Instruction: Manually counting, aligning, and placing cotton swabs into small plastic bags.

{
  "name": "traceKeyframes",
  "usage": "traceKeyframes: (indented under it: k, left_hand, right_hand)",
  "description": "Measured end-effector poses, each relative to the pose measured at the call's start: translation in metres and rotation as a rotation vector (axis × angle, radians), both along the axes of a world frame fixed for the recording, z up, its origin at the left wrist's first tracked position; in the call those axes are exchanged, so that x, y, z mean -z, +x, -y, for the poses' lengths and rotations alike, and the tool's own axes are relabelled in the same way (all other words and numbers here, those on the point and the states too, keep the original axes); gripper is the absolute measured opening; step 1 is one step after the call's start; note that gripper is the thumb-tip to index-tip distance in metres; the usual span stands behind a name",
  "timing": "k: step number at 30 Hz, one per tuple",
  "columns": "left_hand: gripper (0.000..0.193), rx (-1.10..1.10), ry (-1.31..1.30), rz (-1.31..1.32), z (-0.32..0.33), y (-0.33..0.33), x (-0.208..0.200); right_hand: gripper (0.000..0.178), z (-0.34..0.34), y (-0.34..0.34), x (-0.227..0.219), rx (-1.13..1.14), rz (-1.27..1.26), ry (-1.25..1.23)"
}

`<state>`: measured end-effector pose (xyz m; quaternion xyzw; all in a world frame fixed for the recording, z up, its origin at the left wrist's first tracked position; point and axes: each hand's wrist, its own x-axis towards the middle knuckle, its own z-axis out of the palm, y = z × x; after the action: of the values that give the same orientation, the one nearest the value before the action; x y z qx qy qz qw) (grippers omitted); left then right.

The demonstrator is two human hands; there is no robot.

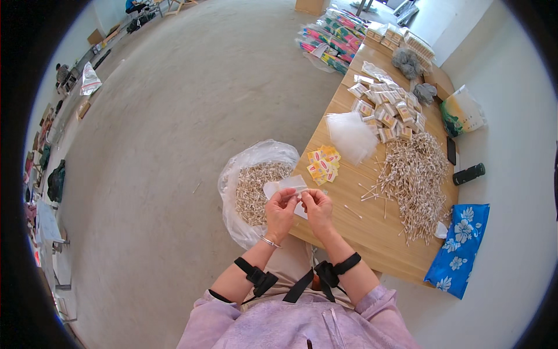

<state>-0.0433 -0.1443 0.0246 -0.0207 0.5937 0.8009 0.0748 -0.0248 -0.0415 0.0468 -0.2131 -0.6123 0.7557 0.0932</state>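
Up close, both hands meet over the near edge of the wooden table, working a small clear plastic bag between them. The left hand pinches one side of the bag's mouth, fingers closed on the film, and the right hand pinches the other side the same way, seemingly to hold the opening apart. Forearms come up from the lap, wrists bent inward, thumbs facing each other. Everything sits within reach: a heap of cotton swabs on the right, yellow paper slips just beyond the bag, and a big sack of filled packets hanging off the table's left edge.
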Motion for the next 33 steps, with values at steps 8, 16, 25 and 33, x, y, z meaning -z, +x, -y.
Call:
traceKeyframes:
  k: [8,16,25,33]
  left_hand:
    - [0.023,0.023,0.023,-0.033,-0.003,-0.003,-0.008]
    - [0.015,-0.100,0.047,0.041,0.005,-0.012,0.002]
    - [0.022,-0.118,-0.509,-0.339,0.012,-0.009,-0.004]
    - [0.027,-0.090,-0.490,-0.309,0.015,-0.015,-0.008]
  right_hand:
    - [0.016,-0.003,-0.007,0.004,-0.009,-0.013,0.077]
    - [0.018,0.003,-0.001,-0.003,-0.138,-0.086,0.543]
    - [0.020,0.009,-0.008,-0.011,-0.023,-0.180,1.181]
    - [0.012,0.004,-0.020,-0.011,-0.181,-0.344,1.430]
